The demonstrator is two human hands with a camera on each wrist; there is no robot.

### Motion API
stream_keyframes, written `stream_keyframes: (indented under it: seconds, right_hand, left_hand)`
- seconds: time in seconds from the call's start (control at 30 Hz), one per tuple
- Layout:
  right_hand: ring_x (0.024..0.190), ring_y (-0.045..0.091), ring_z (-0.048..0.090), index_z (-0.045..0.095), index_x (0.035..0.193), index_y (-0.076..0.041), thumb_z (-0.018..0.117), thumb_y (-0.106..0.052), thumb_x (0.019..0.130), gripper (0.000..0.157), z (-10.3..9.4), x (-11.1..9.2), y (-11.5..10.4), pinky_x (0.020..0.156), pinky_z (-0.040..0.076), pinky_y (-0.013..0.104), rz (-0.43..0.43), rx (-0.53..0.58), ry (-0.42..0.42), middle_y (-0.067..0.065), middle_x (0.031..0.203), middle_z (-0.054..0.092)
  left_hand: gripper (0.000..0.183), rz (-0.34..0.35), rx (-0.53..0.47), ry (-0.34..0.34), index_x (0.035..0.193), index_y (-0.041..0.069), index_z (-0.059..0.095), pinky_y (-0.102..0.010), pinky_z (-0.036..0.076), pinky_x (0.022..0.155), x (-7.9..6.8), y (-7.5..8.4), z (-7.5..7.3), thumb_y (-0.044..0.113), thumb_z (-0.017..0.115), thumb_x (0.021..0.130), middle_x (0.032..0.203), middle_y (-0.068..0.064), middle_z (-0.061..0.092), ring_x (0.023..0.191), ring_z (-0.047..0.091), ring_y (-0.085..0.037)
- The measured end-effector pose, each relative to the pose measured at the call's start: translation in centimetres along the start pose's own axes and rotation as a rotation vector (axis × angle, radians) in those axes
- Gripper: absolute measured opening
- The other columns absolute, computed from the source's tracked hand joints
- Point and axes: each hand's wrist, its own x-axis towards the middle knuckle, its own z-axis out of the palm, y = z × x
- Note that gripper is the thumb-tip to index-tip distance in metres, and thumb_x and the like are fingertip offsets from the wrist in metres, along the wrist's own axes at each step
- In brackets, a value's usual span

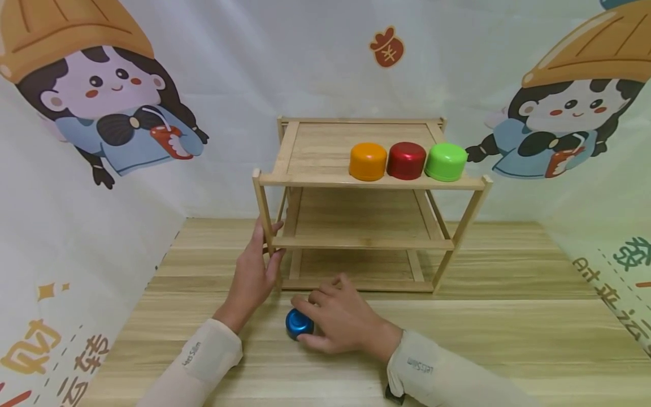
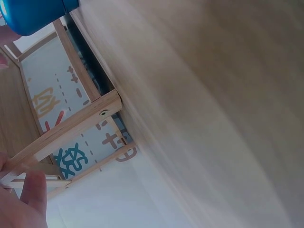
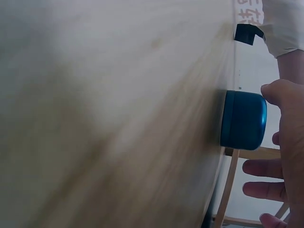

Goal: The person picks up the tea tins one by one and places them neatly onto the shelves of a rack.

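Note:
A small glossy blue canister stands on the table just in front of a wooden rack. My right hand hovers at its right side, thumb and forefinger spread about its top. In the right wrist view the thumb tip is right at the top edge of the blue canister, while the other fingers reach past it, apart from it. My left hand grips the front left leg of the wooden rack, the thumb in front and the fingers behind. The left wrist view shows the thumb against the wood.
On the rack's top shelf, near its front right edge, an orange canister, a red canister and a green canister stand in a row. Two lower shelves lie beneath. A printed white sheet hangs behind and at both sides.

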Motion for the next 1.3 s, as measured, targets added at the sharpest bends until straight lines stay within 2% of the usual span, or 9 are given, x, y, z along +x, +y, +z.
stream_keyframes:
  seconds: [0.27,0.93,1.3]
  right_hand:
    - [0.088,0.013,0.067,0.059,0.137,-0.029,0.049,-0.071,0.094,0.061,0.2,0.2,-0.5,0.088,0.048,0.044,-0.012,-0.006,0.013,-0.009,0.096,0.073]
    - [0.090,0.013,0.068,0.059,0.135,-0.029,0.051,-0.072,0.092,0.061,0.7,0.1,-0.6,0.090,0.049,0.047,-0.008,-0.010,-0.036,-0.009,0.095,0.072]
    - [0.085,0.012,0.066,0.060,0.133,-0.027,0.050,-0.071,0.092,0.061,1.8,0.5,-0.8,0.086,0.048,0.045,-0.024,-0.049,0.004,-0.009,0.093,0.071]
  left_hand:
    - [0.082,0.004,-0.018,0.004,0.163,0.019,0.017,-0.043,0.062,0.092,0.0,0.0,0.0,0.002,0.065,0.098,0.149,-0.008,0.056,0.114,0.068,-0.031]
    - [0.084,0.025,-0.007,0.014,0.163,0.018,0.015,-0.046,0.062,0.092,0.0,-0.1,0.1,0.002,0.064,0.098,0.149,-0.009,0.057,0.115,0.067,-0.032]
    - [0.083,0.026,-0.006,0.018,0.163,0.018,0.016,-0.045,0.063,0.090,-0.1,-0.1,0.1,0.002,0.065,0.098,0.149,-0.008,0.057,0.115,0.068,-0.032]
